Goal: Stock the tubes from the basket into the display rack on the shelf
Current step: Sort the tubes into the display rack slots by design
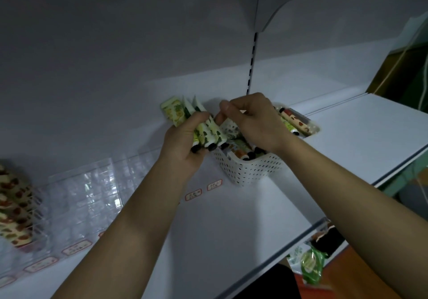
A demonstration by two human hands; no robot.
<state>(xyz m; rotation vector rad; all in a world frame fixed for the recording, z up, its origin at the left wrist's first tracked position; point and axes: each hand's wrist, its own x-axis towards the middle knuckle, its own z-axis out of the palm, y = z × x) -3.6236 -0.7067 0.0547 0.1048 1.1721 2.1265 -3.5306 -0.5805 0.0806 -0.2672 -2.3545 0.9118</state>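
A white perforated basket [252, 169] stands on the white shelf [231, 217] and holds several patterned tubes [294, 119] with black caps. My left hand [183, 143] grips a bunch of green-and-white tubes [208, 132], caps pointing down, just left of the basket. Over the basket, my right hand [252, 120] pinches the flat end of another tube [229, 127] beside that bunch. The clear acrylic display rack [92, 190] runs along the shelf to the left, with red-spotted tubes [14, 206] in its far-left slots.
Small red-bordered price labels [214, 184] lie along the shelf in front of the rack. A slotted upright [252, 60] divides the back panel. A lower shelf at the bottom right holds a green packet [310, 266] and other goods.
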